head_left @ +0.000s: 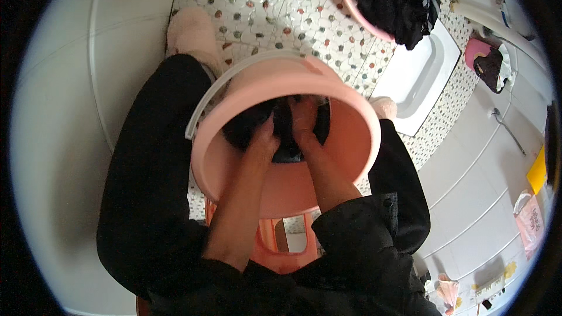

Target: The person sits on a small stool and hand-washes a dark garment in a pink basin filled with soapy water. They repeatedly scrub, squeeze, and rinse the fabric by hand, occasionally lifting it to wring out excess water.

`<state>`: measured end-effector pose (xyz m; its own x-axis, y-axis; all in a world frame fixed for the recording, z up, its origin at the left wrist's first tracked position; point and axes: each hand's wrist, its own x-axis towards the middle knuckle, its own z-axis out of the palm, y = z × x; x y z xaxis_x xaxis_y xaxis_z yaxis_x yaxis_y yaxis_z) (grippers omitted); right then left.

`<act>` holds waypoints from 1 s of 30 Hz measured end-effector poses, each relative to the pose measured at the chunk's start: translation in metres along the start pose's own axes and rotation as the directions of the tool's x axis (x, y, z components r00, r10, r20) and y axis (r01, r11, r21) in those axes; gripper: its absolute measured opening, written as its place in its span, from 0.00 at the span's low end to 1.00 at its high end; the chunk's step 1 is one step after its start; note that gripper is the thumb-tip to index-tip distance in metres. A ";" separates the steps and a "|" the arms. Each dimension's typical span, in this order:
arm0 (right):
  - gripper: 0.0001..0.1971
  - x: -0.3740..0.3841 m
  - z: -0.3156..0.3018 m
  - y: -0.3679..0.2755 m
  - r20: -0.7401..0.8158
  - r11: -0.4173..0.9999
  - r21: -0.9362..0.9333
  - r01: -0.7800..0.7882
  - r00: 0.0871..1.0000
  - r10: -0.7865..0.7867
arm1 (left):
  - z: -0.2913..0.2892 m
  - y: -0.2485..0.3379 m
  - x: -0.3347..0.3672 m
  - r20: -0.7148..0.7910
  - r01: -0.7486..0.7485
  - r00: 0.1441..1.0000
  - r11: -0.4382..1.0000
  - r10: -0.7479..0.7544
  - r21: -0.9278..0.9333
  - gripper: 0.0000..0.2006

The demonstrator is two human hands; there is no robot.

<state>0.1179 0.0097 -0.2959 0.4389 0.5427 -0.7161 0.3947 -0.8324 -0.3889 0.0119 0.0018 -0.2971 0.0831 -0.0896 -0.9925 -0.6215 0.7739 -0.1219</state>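
A pink bucket [287, 186] stands tilted toward me between my knees, its pale handle [202, 105] lying against the left side. Wet-looking black cloth [287, 153] is bunched in the bucket. Both of my forearms reach inside. My left hand [266, 133] is closed on the cloth, its fingertips buried in the dark folds. Beside it, slightly deeper, my right hand [303, 116] is pressed into the same cloth with its fingers curled and partly hidden. The hands are a short way apart.
An orange-red plastic stool [287, 261] is below the bucket. A pink basin [374, 30] heaped with black clothes [398, 0] overlaps a white squat toilet [430, 82] at far right. Pebble-patterned tiles [252, 6] cover the floor. A pale wall [58, 140] runs along my left.
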 end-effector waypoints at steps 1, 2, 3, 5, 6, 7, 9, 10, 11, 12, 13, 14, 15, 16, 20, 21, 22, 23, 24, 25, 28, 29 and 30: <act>0.23 0.008 0.004 0.014 -0.031 0.996 0.072 0.059 0.998 -0.057 | 0.007 -0.001 -0.002 -0.001 -0.014 1.000 0.999 0.014 0.031 0.23; 0.23 0.016 0.005 0.026 -0.068 0.983 0.141 0.120 0.991 -0.111 | 0.011 -0.004 -0.007 -0.009 -0.022 1.000 0.998 0.022 0.064 0.23; 0.23 0.009 0.002 0.017 -0.042 0.985 0.161 0.063 0.997 -0.057 | 0.013 0.001 -0.011 -0.021 0.008 1.000 0.998 -0.006 0.070 0.21; 0.25 -0.003 0.004 0.010 -0.128 0.968 0.220 0.122 0.987 -0.095 | -0.006 0.003 0.019 0.120 0.012 0.993 0.999 -0.008 -0.035 0.21; 0.26 -0.013 0.002 0.001 -0.030 0.973 0.189 0.134 0.991 -0.131 | -0.019 0.010 0.036 0.174 -0.002 0.984 0.993 0.022 -0.115 0.20; 0.27 -0.031 -0.007 -0.003 0.055 0.980 0.153 0.129 0.989 -0.139 | -0.017 0.014 0.035 0.178 -0.060 0.982 0.998 0.057 0.014 0.22; 0.27 -0.077 -0.021 -0.017 0.122 0.980 0.073 0.186 0.973 -0.193 | -0.023 0.016 0.031 0.227 -0.072 0.972 0.995 0.054 0.072 0.22; 0.27 -0.098 -0.025 -0.025 0.101 0.970 0.020 0.240 0.965 -0.241 | -0.026 0.013 0.029 0.242 -0.045 0.970 0.997 0.029 0.061 0.22; 0.26 -0.106 -0.024 -0.029 0.082 0.955 -0.032 0.294 0.953 -0.291 | -0.029 0.009 0.031 0.251 -0.024 0.968 0.998 0.010 0.053 0.22; 0.26 -0.104 -0.014 -0.033 0.067 0.959 -0.056 0.278 0.959 -0.274 | -0.037 0.006 0.034 0.227 -0.024 0.974 0.999 0.015 0.036 0.22; 0.26 -0.106 -0.002 -0.038 0.059 0.963 -0.082 0.259 0.965 -0.254 | -0.047 0.000 0.038 0.188 -0.035 0.982 0.999 0.033 0.011 0.23; 0.25 -0.107 0.006 -0.042 0.054 0.965 -0.106 0.241 0.970 -0.237 | -0.056 -0.004 0.043 0.135 -0.055 0.989 0.999 0.054 -0.002 0.23; 0.25 -0.083 0.024 -0.025 -0.083 0.976 -0.120 0.182 0.978 -0.193 | -0.056 -0.009 0.046 0.076 -0.077 0.994 0.997 0.076 0.017 0.23; 0.25 -0.054 0.035 -0.017 -0.063 0.986 -0.118 0.119 0.990 -0.127 | -0.060 -0.006 0.046 0.036 -0.123 0.992 0.992 0.122 0.022 0.23; 0.30 0.025 0.015 0.042 -0.216 0.982 -0.116 0.147 0.962 -0.169 | 0.006 -0.007 0.005 0.131 -0.108 0.987 0.984 0.089 0.143 0.26; 0.32 0.016 0.010 0.023 -0.059 0.997 -0.082 0.001 0.998 -0.006 | -0.010 -0.002 0.014 0.124 -0.132 0.986 0.974 0.111 0.181 0.33; 0.33 0.007 0.002 0.012 0.089 0.982 -0.082 -0.170 0.980 0.177 | -0.017 0.000 0.014 0.093 -0.157 0.987 0.932 0.134 0.325 0.33; 0.32 -0.005 -0.012 -0.008 0.136 0.965 -0.052 -0.257 0.955 0.262 | -0.018 0.005 0.012 0.079 -0.180 0.984 0.867 0.162 0.465 0.34; 0.31 -0.011 -0.016 -0.009 -0.032 0.985 -0.161 -0.064 0.998 0.059 | -0.013 0.009 0.006 0.075 -0.201 0.978 0.774 0.195 0.601 0.34; 0.30 -0.019 -0.022 -0.009 -0.177 0.949 -0.299 0.105 0.971 -0.163 | -0.007 0.005 -0.010 0.099 -0.286 0.946 0.655 0.308 0.699 0.35; 0.30 -0.047 -0.052 -0.055 -0.090 0.875 -0.140 0.463 0.875 -0.476 | -0.022 0.008 -0.011 0.257 -0.503 0.850 0.564 0.461 0.654 0.23; 0.30 -0.056 -0.060 -0.067 0.009 0.857 -0.062 0.512 0.859 -0.512 | -0.023 0.010 -0.017 0.316 -0.499 0.867 0.668 0.386 0.552 0.21; 0.31 -0.060 -0.062 -0.072 0.105 0.842 0.056 0.537 0.835 -0.540 | -0.022 0.015 -0.026 0.387 -0.472 0.868 0.761 0.311 0.445 0.20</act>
<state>0.1132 0.0437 -0.1885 0.0688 0.8910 -0.4488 0.5224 -0.4155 -0.7447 -0.0170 0.0021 -0.2732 0.1804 0.4059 -0.8959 -0.1651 0.9104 0.3793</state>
